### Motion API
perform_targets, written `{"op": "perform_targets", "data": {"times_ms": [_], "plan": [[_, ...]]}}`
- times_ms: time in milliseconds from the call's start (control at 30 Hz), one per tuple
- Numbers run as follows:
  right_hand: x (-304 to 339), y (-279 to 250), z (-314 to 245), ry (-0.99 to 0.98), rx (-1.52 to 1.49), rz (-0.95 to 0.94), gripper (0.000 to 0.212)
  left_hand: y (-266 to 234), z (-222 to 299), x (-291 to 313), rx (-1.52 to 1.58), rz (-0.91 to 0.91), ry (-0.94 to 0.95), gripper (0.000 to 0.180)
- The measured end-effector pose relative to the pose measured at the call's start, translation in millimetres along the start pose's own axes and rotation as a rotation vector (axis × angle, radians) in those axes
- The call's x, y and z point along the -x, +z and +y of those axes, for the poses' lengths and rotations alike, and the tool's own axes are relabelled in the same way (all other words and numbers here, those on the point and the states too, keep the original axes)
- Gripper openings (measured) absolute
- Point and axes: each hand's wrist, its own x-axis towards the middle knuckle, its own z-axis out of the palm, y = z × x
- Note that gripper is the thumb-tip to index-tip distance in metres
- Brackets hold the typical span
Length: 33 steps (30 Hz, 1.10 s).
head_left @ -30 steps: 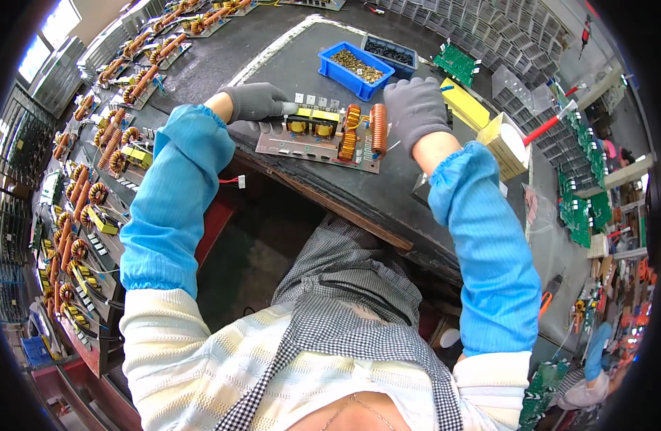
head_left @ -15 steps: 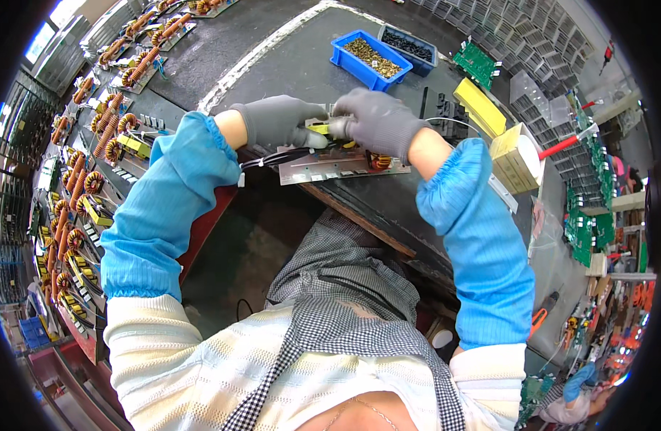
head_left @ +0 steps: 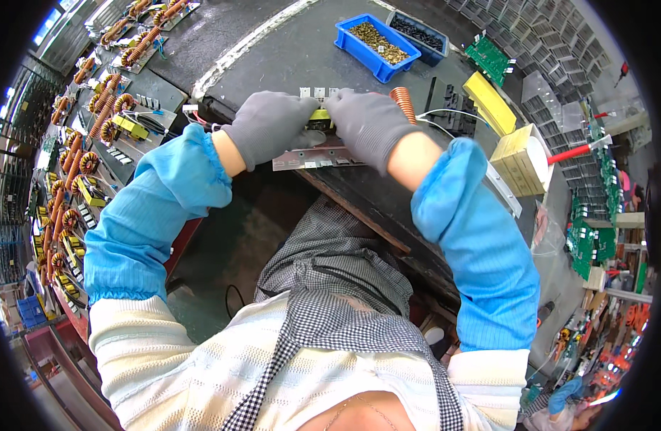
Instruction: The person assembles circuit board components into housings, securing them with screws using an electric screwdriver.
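My left hand point(head_left: 271, 128) and my right hand point(head_left: 370, 128), both in grey gloves, are closed in on a small yellow-taped transformer point(head_left: 320, 115) from its two sides. The fingertips are partly hidden behind the gloves. Beneath it lies a flat metal plate point(head_left: 302, 159) at the table's near edge, with white tabs along it. More white tabs point(head_left: 319, 93) stand beyond the transformer. Past my right hand an orange-brown wound coil point(head_left: 402, 103) sticks up. Wires with a white connector point(head_left: 190, 108) come out left of my left hand.
A blue bin of brass-coloured parts point(head_left: 377, 49) and a bin of black parts point(head_left: 419, 36) stand at the back. To the right lie a yellow bar point(head_left: 490, 103), a cardboard box point(head_left: 519, 161) and a red-handled tool point(head_left: 571, 152). Several coil assemblies point(head_left: 75, 179) line the left.
The plate has shifted away from me and slightly left. My left hand has turned and rides lower over it. The coil and the wire connector have come into sight.
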Motion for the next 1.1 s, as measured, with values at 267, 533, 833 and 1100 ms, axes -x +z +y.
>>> {"op": "perform_targets", "data": {"times_ms": [267,533,833,1100], "plan": [[-19.8,-4.7,46.1,-0.019,-0.580,-0.220,0.037,6.1,-20.5,1.1,1.033,-0.315,-0.162,0.057],[10.3,15.0,5.9,-0.090,0.040,0.140,0.025,12.4,5.2,8.0,0.090,0.008,-0.211,0.029],[18.9,-15.1,59.6,-0.246,-0.551,0.329,0.037,-13.7,-15.6,11.8,0.000,-0.034,0.060,0.068],[78.5,-50.4,107.0,0.025,-0.614,0.447,0.029,-35.0,46.4,-64.5,0.034,0.129,0.280,0.036]]}}
